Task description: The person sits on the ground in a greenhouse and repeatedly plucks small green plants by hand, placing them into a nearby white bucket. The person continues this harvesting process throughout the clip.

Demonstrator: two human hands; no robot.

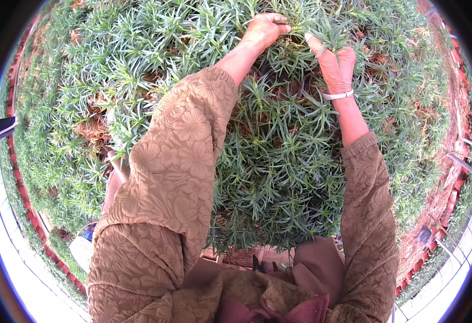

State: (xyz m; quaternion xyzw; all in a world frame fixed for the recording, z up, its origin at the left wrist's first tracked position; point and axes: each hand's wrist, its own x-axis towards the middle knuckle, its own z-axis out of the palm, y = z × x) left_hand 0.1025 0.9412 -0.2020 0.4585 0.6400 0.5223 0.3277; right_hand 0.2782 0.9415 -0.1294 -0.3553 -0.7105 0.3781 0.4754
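Observation:
My left hand reaches among narrow-leaved green plants at the top of the view, its fingers closed around a stem or leaves there. Just to its right, my right hand holds a leafy plant cutting, with the leaves rising above the thumb and a leaf hanging over the palm. The right thumb points towards the left hand, and the two hands are a small gap apart. A white band circles my right wrist. The stems between my fingers are partly hidden by leaves.
Dense plants spread all around, with dry brown patches among them. Red edging curves along the left and right sides. Metal bars stand at the right. A white object lies at the lower left, beside my sleeve.

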